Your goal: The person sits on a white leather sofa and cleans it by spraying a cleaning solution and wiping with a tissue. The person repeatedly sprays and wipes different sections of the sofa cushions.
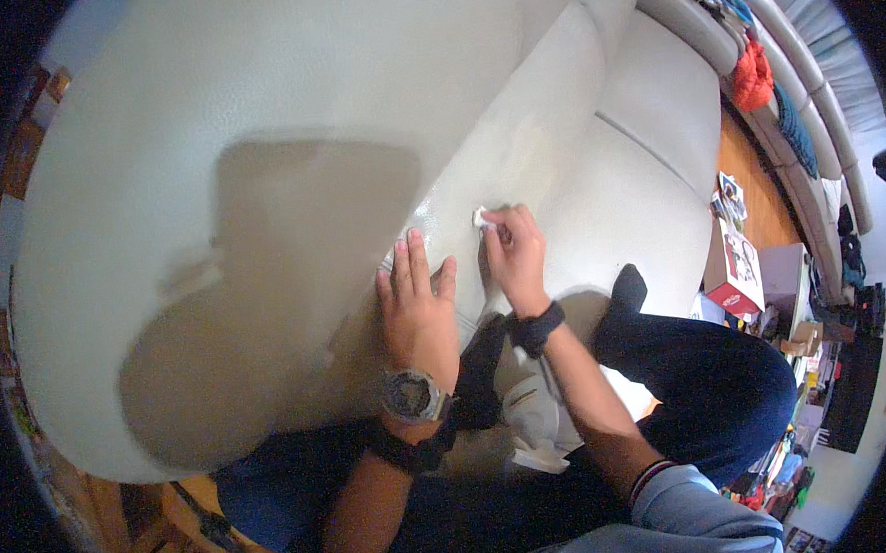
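Firstly, one small white wad (480, 217), at the cream sofa (609, 203), right of the left hand's fingertips. We judge it light, soft and easily crushed, best taken by its bunched edge. Right hand (518, 257): thumb and fingers pinching the wad. Left hand (417, 303): laid flat on the upholstery, fingers slightly spread, gripping nothing. Containers: one red-and-white carton (735, 269), far right; its contents we cannot tell.
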Demonstrator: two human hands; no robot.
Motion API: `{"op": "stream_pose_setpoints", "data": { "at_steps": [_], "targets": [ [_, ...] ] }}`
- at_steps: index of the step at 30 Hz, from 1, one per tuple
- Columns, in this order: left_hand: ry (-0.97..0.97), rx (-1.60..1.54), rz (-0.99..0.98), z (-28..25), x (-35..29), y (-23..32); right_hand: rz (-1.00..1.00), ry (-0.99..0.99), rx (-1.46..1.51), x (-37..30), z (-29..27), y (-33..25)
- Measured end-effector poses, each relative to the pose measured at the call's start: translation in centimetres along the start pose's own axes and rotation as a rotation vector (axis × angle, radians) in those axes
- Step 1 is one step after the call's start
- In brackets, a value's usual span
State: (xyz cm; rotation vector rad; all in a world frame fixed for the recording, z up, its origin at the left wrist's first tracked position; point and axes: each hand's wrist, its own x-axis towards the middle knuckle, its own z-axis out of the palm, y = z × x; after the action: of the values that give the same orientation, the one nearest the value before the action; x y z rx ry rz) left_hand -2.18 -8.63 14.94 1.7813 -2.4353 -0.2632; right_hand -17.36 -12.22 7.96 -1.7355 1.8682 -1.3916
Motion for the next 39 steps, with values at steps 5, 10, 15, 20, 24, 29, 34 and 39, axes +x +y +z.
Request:
{"op": "stream_pose_setpoints", "data": {
  "at_steps": [5,10,15,20,24,29,34,39],
  "targets": [
    [-0.054,0.035,0.006,-0.2,0.0,0.1,-0.082,0.009,-0.129,8.3,1.1,4.3],
    [-0.029,0.123,0.023,0.0,0.3,0.1,-0.14,0.027,-0.256,14.3,1.1,7.0],
    [-0.011,0.088,0.042,-0.2,0.2,-0.1,0.231,-0.015,0.012,12.1,-1.6,4.7],
    [-0.038,0.081,0.042,-0.2,0.1,-0.1,0.1,-0.052,0.133,4.2,-0.4,-0.3],
    [0.003,0.028,0.049,-0.3,0.0,-0.1,-0.198,0.033,-0.148,6.1,1.2,0.7],
    [-0.071,0.1,0.02,0.0,0.1,0.2,-0.078,0.033,-0.323,15.1,1.7,6.8],
    [-0.055,0.136,0.011,0.4,0.0,0.2,-0.008,0.088,-0.315,16.6,0.4,6.4],
    [-0.036,0.174,0.038,0.5,-0.3,0.2,0.159,-0.018,-0.135,9.4,-0.4,2.0]
  ]
}}
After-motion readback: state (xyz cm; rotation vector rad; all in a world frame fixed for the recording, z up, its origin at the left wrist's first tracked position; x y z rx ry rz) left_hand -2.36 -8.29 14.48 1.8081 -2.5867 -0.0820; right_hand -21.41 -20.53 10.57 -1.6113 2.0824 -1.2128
